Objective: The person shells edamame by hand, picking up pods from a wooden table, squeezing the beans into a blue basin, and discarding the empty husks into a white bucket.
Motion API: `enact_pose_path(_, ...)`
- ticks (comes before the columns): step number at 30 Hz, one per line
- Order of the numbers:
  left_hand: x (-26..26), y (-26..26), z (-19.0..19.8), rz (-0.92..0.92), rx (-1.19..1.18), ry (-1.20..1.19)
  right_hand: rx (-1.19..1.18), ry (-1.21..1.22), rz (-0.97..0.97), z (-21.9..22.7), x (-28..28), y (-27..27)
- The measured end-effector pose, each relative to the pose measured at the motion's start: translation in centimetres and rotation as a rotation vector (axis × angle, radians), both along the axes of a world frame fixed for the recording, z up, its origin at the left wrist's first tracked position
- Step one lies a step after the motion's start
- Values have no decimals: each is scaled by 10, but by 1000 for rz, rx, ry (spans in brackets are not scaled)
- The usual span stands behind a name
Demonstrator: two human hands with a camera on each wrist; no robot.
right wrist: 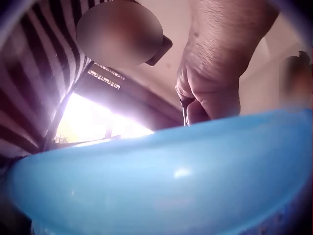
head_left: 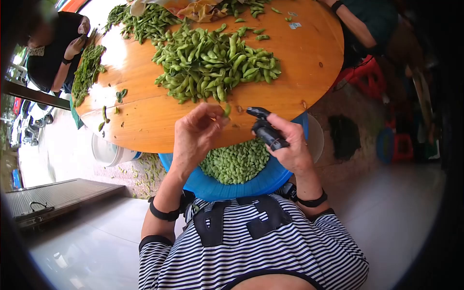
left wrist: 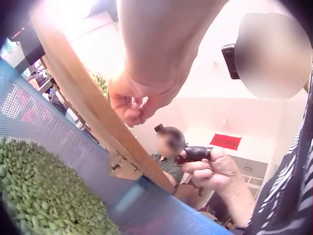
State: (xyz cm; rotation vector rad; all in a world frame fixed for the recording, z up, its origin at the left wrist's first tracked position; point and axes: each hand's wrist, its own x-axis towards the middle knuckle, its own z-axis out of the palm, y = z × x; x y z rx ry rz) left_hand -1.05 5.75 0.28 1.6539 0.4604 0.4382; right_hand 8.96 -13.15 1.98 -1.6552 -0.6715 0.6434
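Note:
In the head view my left hand [head_left: 195,133] pinches a small green soybean pod [head_left: 226,110] between thumb and fingertips, over the near table edge. My right hand [head_left: 292,145] is just to the right, its thumb and a finger covered in black wrapping [head_left: 270,135], their tips apart with nothing seen between them. Its other fingers curl loosely in the left wrist view. Below both hands a blue basin [head_left: 208,190] contains shelled green beans [head_left: 235,163]. A large heap of pods [head_left: 203,65] lies on the wooden table [head_left: 309,58] ahead.
More pods [head_left: 150,23] lie at the back beside a crumpled plastic bag [head_left: 195,8]. Another person [head_left: 53,48] sits at the left with hands near a pile [head_left: 89,72]; a further person's arm [head_left: 357,26] shows at right. A white bucket [head_left: 106,151] stands under the left edge.

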Motion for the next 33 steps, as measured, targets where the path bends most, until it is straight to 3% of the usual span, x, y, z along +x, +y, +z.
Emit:
enact_pose_path(1,-4,-4,0,-103,-353,-65,90,50,-6,-7,-5,7)
enact_pose_path(2,-7,-6,1,-181,-435,-43,118,105,1,-11,-9,9)
enact_pose_path(5,-9,-15,-1,-166,-483,-12,138,192,21,-12,-14,9)
enact_pose_path(10,-9,-27,-6,-104,-329,-14,150,302,9,-16,-15,2)
enact_pose_path(12,-8,-27,-19,-105,-16,-113,177,344,19,-14,-15,1)
enact_pose_path(15,-11,-26,-14,-127,98,-53,116,271,2,-15,-13,0)
enact_pose_path(16,-12,-27,-10,-127,97,-51,115,273,2,-15,-12,0)
enact_pose_path(18,-16,-29,-3,-181,-368,15,160,263,69,-15,-10,0)
enact_pose_path(21,-15,-31,-3,-162,-460,2,309,462,103,-27,-8,-5)
enact_pose_path(25,-13,-37,-9,-125,-318,-35,265,478,88,-16,-6,-8)
enact_pose_path(27,-11,-39,-16,-81,-56,-83,292,587,119,-11,-3,-10)
enact_pose_path(31,-9,-42,-18,-71,-53,-107,284,497,92,-22,-6,-10)
enact_pose_path(33,-10,-43,-14,-88,-242,-140,329,508,103,-27,-4,-11)
